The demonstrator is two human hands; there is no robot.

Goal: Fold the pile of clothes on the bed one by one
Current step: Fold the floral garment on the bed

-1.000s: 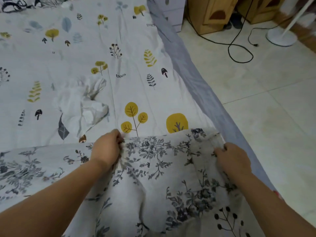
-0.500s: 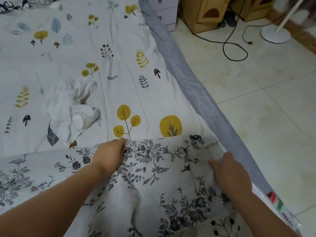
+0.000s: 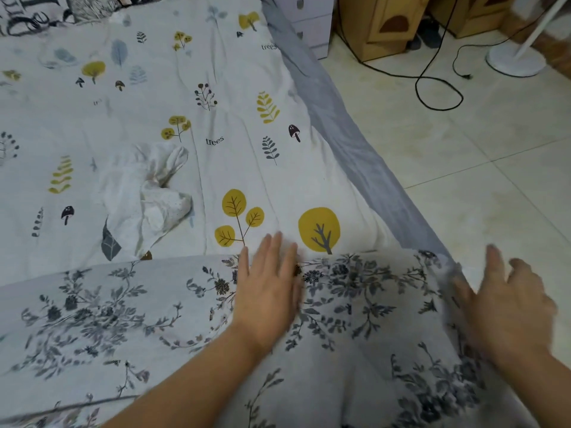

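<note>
Smoothing a floral garment flat on the bed before folding.

The left hand (image 3: 267, 291) is lying palm-down, fingers straight, on the far edge of the floral garment (image 3: 346, 304), which is spreading across the near part of the bed (image 3: 216, 72). The right hand (image 3: 509, 304), blurred, is reaching with fingers extended at the garment's edge by the bedside, gripping nothing. No fold is showing in this garment yet. A crumpled white garment (image 3: 145, 193) is lying further up the bed, unfolded, so most of the task appears to be remaining.
</note>
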